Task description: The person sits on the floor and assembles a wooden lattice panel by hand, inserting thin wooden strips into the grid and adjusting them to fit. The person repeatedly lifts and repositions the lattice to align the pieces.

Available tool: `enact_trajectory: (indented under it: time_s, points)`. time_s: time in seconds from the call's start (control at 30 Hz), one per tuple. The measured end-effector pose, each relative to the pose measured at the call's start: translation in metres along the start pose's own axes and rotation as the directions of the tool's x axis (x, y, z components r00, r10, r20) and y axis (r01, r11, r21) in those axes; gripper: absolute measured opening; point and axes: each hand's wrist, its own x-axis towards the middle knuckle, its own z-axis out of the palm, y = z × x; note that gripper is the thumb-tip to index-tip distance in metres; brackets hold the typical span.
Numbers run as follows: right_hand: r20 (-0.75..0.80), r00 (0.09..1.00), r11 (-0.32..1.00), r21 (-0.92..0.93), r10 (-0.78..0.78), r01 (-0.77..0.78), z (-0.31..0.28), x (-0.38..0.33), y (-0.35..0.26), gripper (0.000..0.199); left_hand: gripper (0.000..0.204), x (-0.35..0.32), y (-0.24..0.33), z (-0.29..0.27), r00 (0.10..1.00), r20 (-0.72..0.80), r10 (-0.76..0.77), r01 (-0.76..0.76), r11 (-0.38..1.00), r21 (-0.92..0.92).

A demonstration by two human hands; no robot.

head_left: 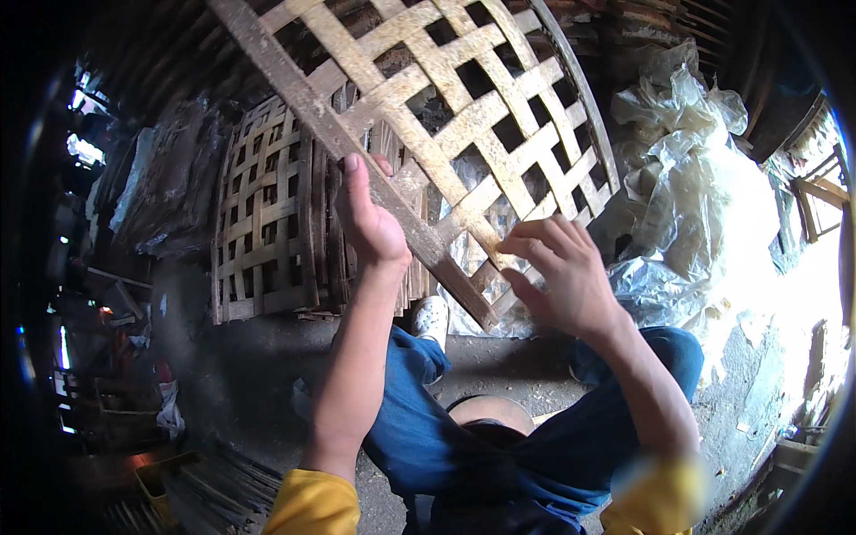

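A woven bamboo rack, an open lattice of pale flat strips inside a darker wooden frame, is held up tilted in front of me. My left hand is closed round its left frame bar, thumb on the near side and fingers mostly hidden behind. Close to the rack's lower corner is my right hand. Its fingers are bent, with a gap between them and the thumb. The fingertips overlap the lattice edge; whether they touch it, I cannot tell.
Similar woven racks stand stacked upright behind, to the left. Crumpled clear plastic sheeting is heaped at the right. A round stool shows between my knees. Thin sticks lie at lower left.
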Motion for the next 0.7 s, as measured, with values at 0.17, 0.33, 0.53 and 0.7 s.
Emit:
enact_trajectory:
  time_s: [0.17, 0.33, 0.53, 0.7]
  points:
    - [-0.059, 0.998, 0.997, 0.079, 0.014, -0.009, 0.017, 0.000, -0.005, 0.043, 0.041, -0.008, 0.000, 0.006, 0.995, 0.093, -0.025, 0.022, 0.999, 0.027]
    - [-0.088, 0.990, 0.988, -0.121, -0.110, 0.099, 0.023, 0.002, -0.010, 0.042, 0.040, -0.026, 0.000, 0.021, 0.973, 0.163, -0.164, 0.172, 0.984, -0.040]
    - [-0.107, 0.968, 0.966, -0.151, -0.226, 0.209, 0.025, -0.001, -0.007, 0.033, 0.045, -0.028, -0.004, 0.015, 0.956, 0.212, -0.202, 0.211, 0.977, -0.018]
    - [-0.111, 0.958, 0.960, -0.123, -0.265, 0.251, 0.029, -0.002, -0.004, 0.029, 0.048, -0.035, 0.004, 0.024, 0.961, 0.180, -0.208, 0.213, 0.977, -0.009]
